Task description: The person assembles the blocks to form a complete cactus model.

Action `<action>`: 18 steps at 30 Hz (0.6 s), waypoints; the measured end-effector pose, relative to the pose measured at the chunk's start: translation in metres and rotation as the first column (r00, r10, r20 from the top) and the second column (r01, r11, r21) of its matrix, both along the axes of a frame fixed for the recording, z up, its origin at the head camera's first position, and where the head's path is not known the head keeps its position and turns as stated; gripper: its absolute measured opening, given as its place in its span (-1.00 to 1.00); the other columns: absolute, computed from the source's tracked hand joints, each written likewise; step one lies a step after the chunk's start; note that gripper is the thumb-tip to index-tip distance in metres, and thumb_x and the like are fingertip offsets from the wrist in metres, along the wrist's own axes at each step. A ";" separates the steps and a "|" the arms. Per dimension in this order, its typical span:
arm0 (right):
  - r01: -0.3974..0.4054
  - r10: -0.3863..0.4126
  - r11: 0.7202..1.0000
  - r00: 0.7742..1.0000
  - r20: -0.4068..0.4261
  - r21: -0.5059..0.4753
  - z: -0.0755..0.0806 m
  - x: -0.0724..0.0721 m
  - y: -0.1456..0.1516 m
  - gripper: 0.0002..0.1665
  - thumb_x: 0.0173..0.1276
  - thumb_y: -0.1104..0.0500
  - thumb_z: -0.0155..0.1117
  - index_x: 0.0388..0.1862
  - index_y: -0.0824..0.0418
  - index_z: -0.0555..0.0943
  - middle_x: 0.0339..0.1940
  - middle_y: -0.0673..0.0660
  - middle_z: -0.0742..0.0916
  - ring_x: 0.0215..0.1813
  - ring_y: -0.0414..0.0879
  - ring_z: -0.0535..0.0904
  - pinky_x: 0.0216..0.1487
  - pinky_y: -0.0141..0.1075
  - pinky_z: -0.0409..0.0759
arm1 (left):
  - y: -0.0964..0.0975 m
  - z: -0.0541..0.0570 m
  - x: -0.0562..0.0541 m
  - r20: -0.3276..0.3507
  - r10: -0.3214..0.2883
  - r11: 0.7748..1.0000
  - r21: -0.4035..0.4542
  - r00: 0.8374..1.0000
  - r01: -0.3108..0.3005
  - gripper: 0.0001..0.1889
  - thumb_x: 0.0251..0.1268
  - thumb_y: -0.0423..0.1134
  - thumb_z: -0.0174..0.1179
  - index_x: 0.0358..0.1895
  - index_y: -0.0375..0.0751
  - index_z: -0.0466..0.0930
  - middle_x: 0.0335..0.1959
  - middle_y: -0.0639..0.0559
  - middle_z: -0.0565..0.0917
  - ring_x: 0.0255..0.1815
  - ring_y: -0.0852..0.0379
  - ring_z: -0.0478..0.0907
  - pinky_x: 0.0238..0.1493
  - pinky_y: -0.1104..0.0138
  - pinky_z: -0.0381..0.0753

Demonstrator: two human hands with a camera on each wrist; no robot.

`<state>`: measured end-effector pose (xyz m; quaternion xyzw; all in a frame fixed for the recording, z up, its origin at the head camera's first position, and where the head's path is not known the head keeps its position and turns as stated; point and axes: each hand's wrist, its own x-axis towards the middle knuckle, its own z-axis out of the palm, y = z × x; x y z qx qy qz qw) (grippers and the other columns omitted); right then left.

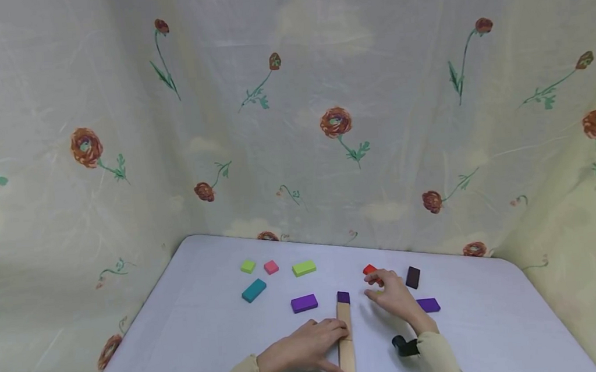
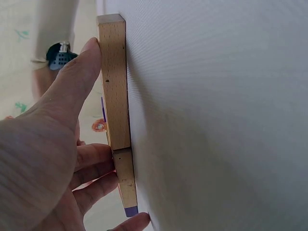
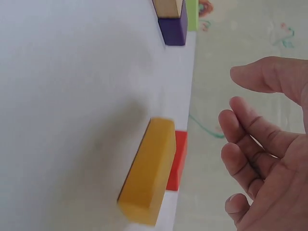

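Two plain wooden blocks lie end to end in a row, the near one (image 1: 347,366) and the far one (image 2: 126,180), with a dark purple block (image 1: 343,297) at the far end. My left hand (image 1: 313,345) rests along the row's left side, thumb on the near block and fingertips around the joint. My right hand (image 1: 393,296) hovers past the row's right side, fingers loosely bent and nothing between thumb and fingers. By it are a yellow block (image 3: 149,173) and a red block (image 3: 177,161); in the head view the hand mostly hides the yellow one.
Left of the row lie a purple block (image 1: 304,303), a teal block (image 1: 253,290), two lime green blocks (image 1: 304,268) and a pink block (image 1: 271,267). To the right are a dark brown block (image 1: 412,277) and another purple block (image 1: 428,305). Flowered cloth (image 1: 274,153) hangs around the white table (image 1: 183,335).
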<state>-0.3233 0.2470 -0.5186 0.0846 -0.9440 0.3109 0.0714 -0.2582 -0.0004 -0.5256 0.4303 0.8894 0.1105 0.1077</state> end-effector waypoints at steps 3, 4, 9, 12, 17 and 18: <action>0.031 -0.031 0.999 0.999 0.043 -0.008 0.000 0.002 0.008 -0.64 0.20 0.14 0.40 -0.04 0.21 0.62 -0.11 0.11 0.67 -0.03 0.02 0.47 -0.04 -0.13 0.42 | 0.000 0.001 0.000 0.001 0.001 1.000 0.000 1.000 -0.001 -0.11 -0.01 0.43 0.21 0.36 0.01 0.34 0.37 0.17 0.37 0.40 0.23 0.28 0.20 0.19 0.45; 0.042 -0.041 0.999 0.998 0.055 -0.010 0.000 0.002 0.011 -0.63 0.21 0.13 0.40 -0.03 0.22 0.61 -0.09 0.12 0.67 -0.02 0.02 0.46 -0.04 -0.13 0.42 | 0.000 0.001 0.000 0.004 0.002 1.000 0.001 1.000 -0.002 -0.11 -0.01 0.43 0.21 0.36 0.00 0.34 0.37 0.17 0.37 0.40 0.23 0.28 0.21 0.19 0.45; 0.081 -0.076 0.996 0.991 0.111 -0.040 -0.002 0.004 0.025 -0.60 0.22 0.12 0.39 0.01 0.24 0.59 -0.03 0.15 0.66 0.01 0.04 0.43 -0.07 -0.18 0.42 | 0.001 0.002 0.000 0.013 0.002 1.000 -0.002 1.000 -0.002 -0.11 -0.01 0.43 0.20 0.36 0.01 0.33 0.38 0.17 0.36 0.40 0.23 0.27 0.21 0.19 0.45; 0.102 -0.092 0.993 0.985 0.149 -0.056 -0.004 0.005 0.032 -0.58 0.20 0.11 0.40 0.02 0.23 0.59 -0.03 0.15 0.64 0.02 0.05 0.42 -0.10 -0.22 0.45 | 0.001 0.002 0.000 0.012 0.004 1.000 -0.003 1.000 -0.004 -0.11 -0.02 0.43 0.20 0.36 0.02 0.33 0.38 0.18 0.36 0.40 0.24 0.27 0.21 0.20 0.45; 0.124 -0.115 0.992 0.975 0.190 -0.037 -0.008 0.007 0.037 -0.58 0.19 0.09 0.40 0.01 0.20 0.59 -0.05 0.10 0.62 0.04 0.05 0.41 -0.09 -0.17 0.48 | 0.001 0.001 -0.001 0.026 0.009 1.000 0.001 1.000 -0.009 -0.12 -0.02 0.42 0.22 0.36 0.04 0.33 0.37 0.20 0.37 0.39 0.24 0.27 0.20 0.20 0.45; 0.123 -0.115 0.992 0.974 0.193 -0.030 -0.009 0.007 0.038 -0.58 0.19 0.09 0.40 0.00 0.20 0.59 -0.06 0.10 0.63 0.03 0.05 0.41 -0.08 -0.16 0.48 | 0.000 0.001 -0.001 0.027 0.008 1.000 0.003 1.000 -0.008 -0.12 -0.02 0.42 0.22 0.36 0.04 0.33 0.37 0.20 0.37 0.39 0.25 0.27 0.20 0.20 0.45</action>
